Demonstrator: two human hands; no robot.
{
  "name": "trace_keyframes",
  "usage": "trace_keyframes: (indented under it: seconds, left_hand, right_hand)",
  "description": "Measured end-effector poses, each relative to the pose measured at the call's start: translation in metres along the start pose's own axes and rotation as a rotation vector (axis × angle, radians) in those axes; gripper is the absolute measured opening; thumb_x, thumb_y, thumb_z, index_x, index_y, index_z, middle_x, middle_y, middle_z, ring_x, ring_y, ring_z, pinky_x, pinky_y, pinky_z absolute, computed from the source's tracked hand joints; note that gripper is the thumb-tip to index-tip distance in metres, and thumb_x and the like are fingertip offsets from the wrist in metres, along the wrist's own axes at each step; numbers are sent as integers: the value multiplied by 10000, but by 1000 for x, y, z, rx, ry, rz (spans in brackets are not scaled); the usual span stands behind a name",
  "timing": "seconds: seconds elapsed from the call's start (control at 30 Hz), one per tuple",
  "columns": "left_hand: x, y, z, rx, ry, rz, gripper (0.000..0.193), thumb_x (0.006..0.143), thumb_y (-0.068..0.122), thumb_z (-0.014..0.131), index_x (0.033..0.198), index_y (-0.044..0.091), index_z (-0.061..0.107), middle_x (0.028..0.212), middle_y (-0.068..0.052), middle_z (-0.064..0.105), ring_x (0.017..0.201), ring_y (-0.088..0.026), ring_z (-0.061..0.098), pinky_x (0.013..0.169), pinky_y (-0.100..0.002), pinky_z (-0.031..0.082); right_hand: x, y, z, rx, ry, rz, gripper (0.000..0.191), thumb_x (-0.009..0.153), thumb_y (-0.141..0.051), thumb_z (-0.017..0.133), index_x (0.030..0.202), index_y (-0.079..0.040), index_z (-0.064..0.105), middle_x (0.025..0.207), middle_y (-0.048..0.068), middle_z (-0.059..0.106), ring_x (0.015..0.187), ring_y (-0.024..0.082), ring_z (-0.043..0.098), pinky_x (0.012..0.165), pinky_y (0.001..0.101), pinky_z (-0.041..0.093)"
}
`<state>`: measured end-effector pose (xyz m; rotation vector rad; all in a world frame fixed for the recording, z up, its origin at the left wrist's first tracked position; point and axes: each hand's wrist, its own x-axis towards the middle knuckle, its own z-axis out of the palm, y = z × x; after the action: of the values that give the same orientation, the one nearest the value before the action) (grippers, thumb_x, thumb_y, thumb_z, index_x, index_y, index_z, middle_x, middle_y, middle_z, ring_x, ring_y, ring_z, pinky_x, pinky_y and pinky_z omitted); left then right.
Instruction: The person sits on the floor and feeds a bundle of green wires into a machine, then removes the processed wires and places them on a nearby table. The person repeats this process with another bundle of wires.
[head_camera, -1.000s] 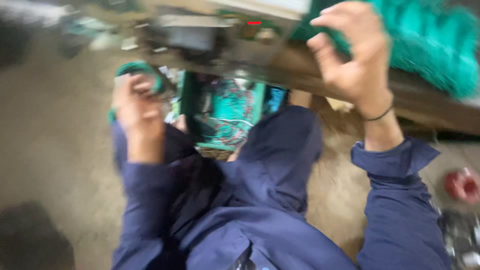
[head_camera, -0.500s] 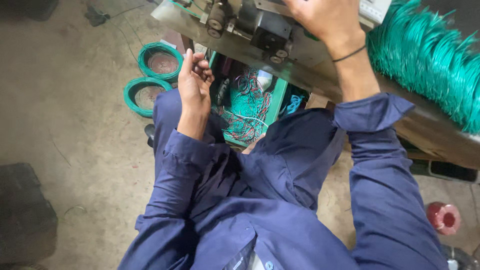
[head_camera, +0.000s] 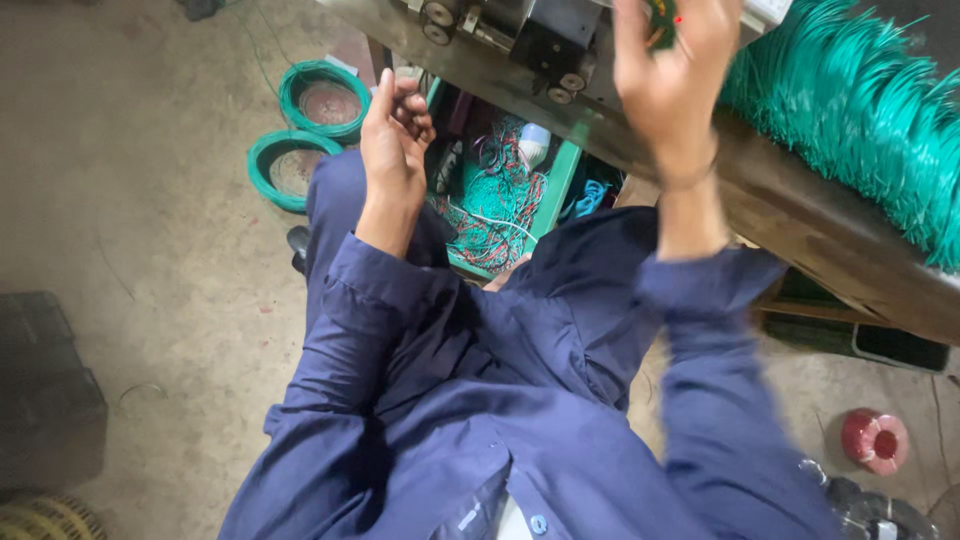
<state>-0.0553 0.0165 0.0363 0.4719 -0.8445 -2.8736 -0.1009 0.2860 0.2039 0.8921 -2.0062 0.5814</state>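
My left hand (head_camera: 395, 130) hovers over my left knee with its fingers curled in, and nothing shows inside it. It is close to a green crate (head_camera: 560, 165) of tangled green and red wires under the bench. My right hand (head_camera: 668, 85) is raised and blurred in front of a grey machine (head_camera: 520, 40) with small rollers on the bench. Something green with a red dot shows between its fingers; I cannot tell whether it is held. A thick bundle of cut green wires (head_camera: 860, 110) lies on the bench to the right of that hand.
Two coils of green wire (head_camera: 325, 100) (head_camera: 285, 165) lie on the concrete floor left of my knee. A red spool (head_camera: 875, 440) stands on the floor at lower right. A dark box (head_camera: 45, 400) sits at the left edge. The wooden bench edge (head_camera: 850, 270) runs diagonally.
My right hand has lifted off the machine top and now moves in front of it. My left hand has curled its fingers and shifted slightly right. The view has tilted a little.
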Motion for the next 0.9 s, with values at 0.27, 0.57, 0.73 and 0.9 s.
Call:
trace_keyframes:
  seconds: [0.27, 0.57, 0.73, 0.9]
  left_hand:
    - [-7, 5, 1, 65, 43, -54, 302, 1001, 422, 638, 1000, 120, 648, 809, 11, 614, 732, -125, 561, 693, -286, 455]
    - [-7, 9, 0, 111, 61, -58, 302, 1004, 417, 650, 999, 115, 661, 807, 16, 604, 755, -128, 561, 700, -291, 441]
    - [-9, 8, 3, 122, 64, -84, 290, 1009, 410, 634, 1010, 120, 659, 822, 13, 608, 767, -131, 565, 711, -294, 443]
    - [-11, 5, 9, 136, 38, -79, 286, 1007, 408, 637, 1005, 123, 650, 821, 12, 604, 769, -138, 565, 712, -305, 447]
  right_hand:
    - [-158, 2, 75, 1425, 360, 1370, 485, 1004, -256, 697, 1435, -66, 577, 1072, 32, 610, 765, 111, 542, 637, 263, 462]
    - [-175, 12, 82, 1884, 280, 1119, 613, 1031, -77, 664, 1606, -143, 462, 1325, -2, 585, 954, 86, 536, 807, 251, 448]
    - [-171, 10, 82, 1780, 354, 1299, 341, 1107, -206, 648, 1419, -117, 544, 1294, 64, 602, 1047, 155, 578, 869, 326, 465]
    - [-170, 6, 84, 1813, 404, 1316, 355, 1061, -187, 653, 1398, -131, 554, 1208, 6, 597, 1004, 146, 567, 881, 308, 475]
